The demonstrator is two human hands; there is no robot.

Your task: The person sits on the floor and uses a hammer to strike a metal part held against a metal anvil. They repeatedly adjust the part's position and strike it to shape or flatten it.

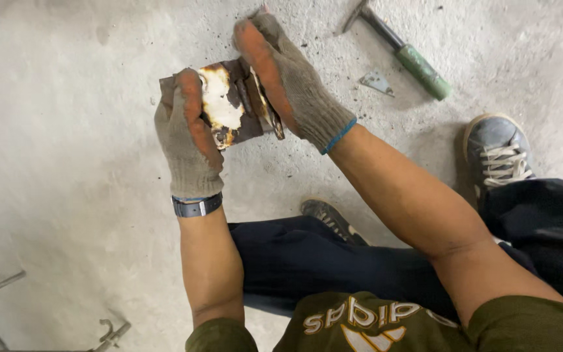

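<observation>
Left hand (187, 140) and right hand (288, 75) both grip a scorched metal piece (229, 104) above concrete floor (66, 98).

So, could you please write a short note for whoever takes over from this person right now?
Left hand: gloved, gripping the left edge of the rusty metal piece.
Right hand: gloved, fingers stretched along the piece's right side, pressing on it.
The piece is held up over the concrete floor, with a pale scorched patch facing the camera.
The green-handled hammer lies on the floor beyond the hands, untouched, with a small metal scrap beside it.
Done: piece picked up and in both hands.
Left: cannot tell from this view.
</observation>
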